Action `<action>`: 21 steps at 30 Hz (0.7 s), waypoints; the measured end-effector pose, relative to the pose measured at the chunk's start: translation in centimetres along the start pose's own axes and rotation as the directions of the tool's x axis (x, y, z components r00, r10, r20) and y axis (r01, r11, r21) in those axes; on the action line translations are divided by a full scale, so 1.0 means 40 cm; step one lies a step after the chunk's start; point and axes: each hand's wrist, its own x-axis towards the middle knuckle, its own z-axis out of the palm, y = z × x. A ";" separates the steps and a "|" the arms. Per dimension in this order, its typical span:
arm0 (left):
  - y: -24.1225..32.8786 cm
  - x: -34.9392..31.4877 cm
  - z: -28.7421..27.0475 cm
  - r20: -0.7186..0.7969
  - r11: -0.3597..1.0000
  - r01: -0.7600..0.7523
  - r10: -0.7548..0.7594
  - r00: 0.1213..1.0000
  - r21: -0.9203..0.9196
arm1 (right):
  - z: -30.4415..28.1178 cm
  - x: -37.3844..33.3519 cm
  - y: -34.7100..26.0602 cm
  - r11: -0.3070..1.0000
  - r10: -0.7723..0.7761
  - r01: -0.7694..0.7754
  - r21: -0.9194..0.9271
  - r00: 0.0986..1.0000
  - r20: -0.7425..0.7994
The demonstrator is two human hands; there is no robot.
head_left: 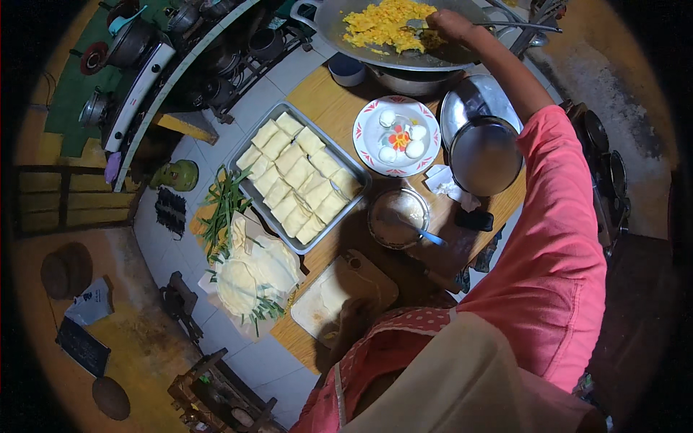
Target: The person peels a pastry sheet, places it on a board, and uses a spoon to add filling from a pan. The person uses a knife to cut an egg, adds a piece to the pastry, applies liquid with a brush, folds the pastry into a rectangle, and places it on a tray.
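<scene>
Yellow mix point(390, 22) in the wok point(449, 56) could be spilled over its rim if the spoon point(520, 26), seemingly clasped by the curled right hand point(449, 26), is raised overfull, while how open the shadowed left hand point(355, 313) at the board point(379, 279) is, or what it holds, cannot be told.

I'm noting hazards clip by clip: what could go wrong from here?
Yellow food might drop: the right hand is in the wok, and a plate of white eggs sits near its rim.

A long metal handle juts past the wok's rim, so the arm could knock it.

The blue-handled utensil sticks out of its bowl toward the pink sleeve, which might catch it.
</scene>
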 end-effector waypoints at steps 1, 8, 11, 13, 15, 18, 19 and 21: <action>-0.016 -0.019 0.004 -0.011 0.999 0.055 -0.055 0.998 0.003 | -0.008 0.023 -0.061 0.999 -0.022 0.022 0.023 1.000 -0.003; 0.068 -0.007 -0.018 0.047 0.900 0.347 -0.348 0.936 -0.263 | -0.047 -0.034 -0.102 0.967 0.063 -0.112 0.228 0.976 0.210; 0.061 -0.012 -0.024 0.025 0.913 0.331 -0.335 0.942 -0.240 | -0.095 -0.034 -0.128 0.900 0.108 -0.216 0.379 0.952 0.285; 0.046 -0.010 -0.017 0.014 0.941 0.275 -0.278 0.960 -0.195 | -0.086 -0.043 -0.117 0.943 0.108 -0.164 0.289 0.974 0.199; 0.037 -0.010 -0.015 0.002 0.955 0.245 -0.249 0.969 -0.169 | -0.068 -0.047 -0.125 0.977 0.095 -0.113 0.181 0.990 0.108; 0.030 -0.006 -0.018 -0.011 0.961 0.230 -0.234 0.972 -0.154 | -0.052 -0.046 -0.140 0.989 0.070 -0.073 0.129 0.997 0.028; 0.028 -0.011 -0.016 -0.018 0.964 0.223 -0.228 0.973 -0.148 | -0.051 -0.048 -0.142 0.989 0.063 -0.064 0.130 0.998 0.013; 0.024 -0.011 -0.014 -0.023 0.967 0.210 -0.215 0.976 -0.148 | -0.049 -0.053 -0.138 0.988 0.063 -0.067 0.141 0.998 0.030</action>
